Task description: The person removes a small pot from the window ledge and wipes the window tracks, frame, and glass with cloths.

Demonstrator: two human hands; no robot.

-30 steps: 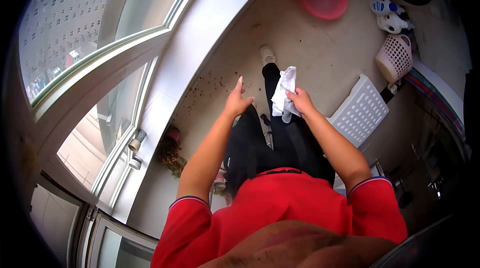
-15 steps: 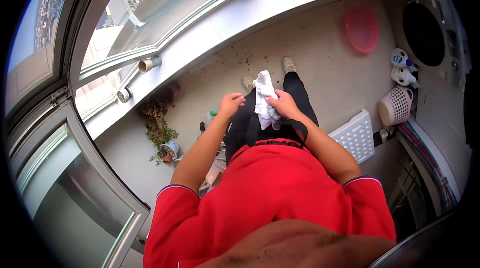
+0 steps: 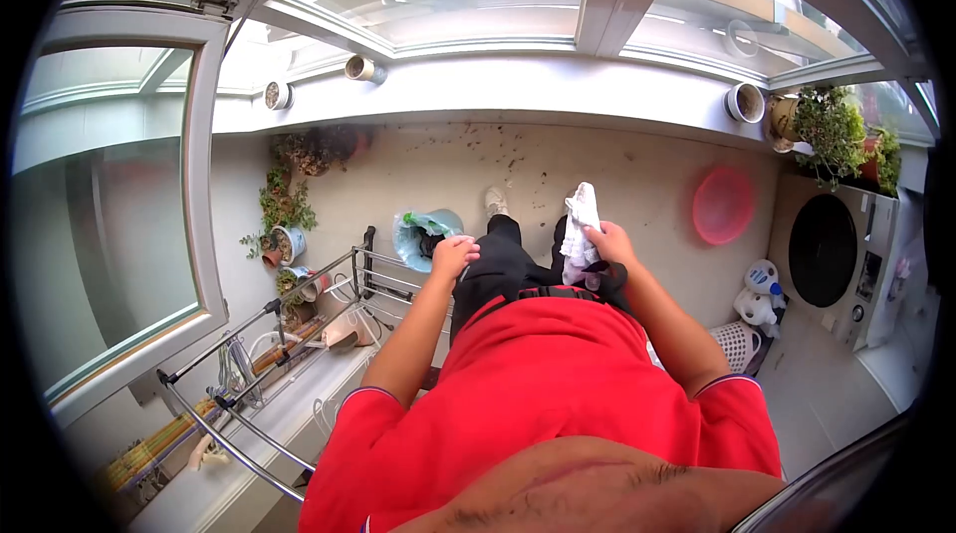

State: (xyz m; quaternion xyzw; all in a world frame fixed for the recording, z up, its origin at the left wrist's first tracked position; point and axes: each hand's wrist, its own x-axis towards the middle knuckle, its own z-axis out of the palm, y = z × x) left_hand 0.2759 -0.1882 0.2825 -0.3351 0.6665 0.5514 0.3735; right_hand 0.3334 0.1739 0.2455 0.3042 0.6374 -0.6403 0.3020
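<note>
My right hand (image 3: pixel 611 243) is closed around a crumpled bundle of white cloth (image 3: pixel 579 219), which hangs in front of my right thigh. Its top end points away from me; the folds hide what kind of cloth item it is. My left hand (image 3: pixel 457 255) is held over my left thigh, its fingers curled together; whatever they hold, if anything, is too small to make out. Just beyond that hand stands a bin lined with a light blue plastic bag (image 3: pixel 406 239), with something dark inside.
A metal drying rack (image 3: pixel 317 286) stands at my left, near an open window sash (image 3: pixel 204 185). Potted plants (image 3: pixel 284 205) line the left wall. To the right are a red basin (image 3: pixel 724 205), a washing machine (image 3: pixel 812 279), detergent bottles (image 3: pixel 759 309) and a white basket (image 3: pixel 737 346). Dirt specks lie on the floor.
My view has turned, bringing the drying rack and lined bin into sight on the left. The white cloth stays in my right hand, and my left hand remains curled.
</note>
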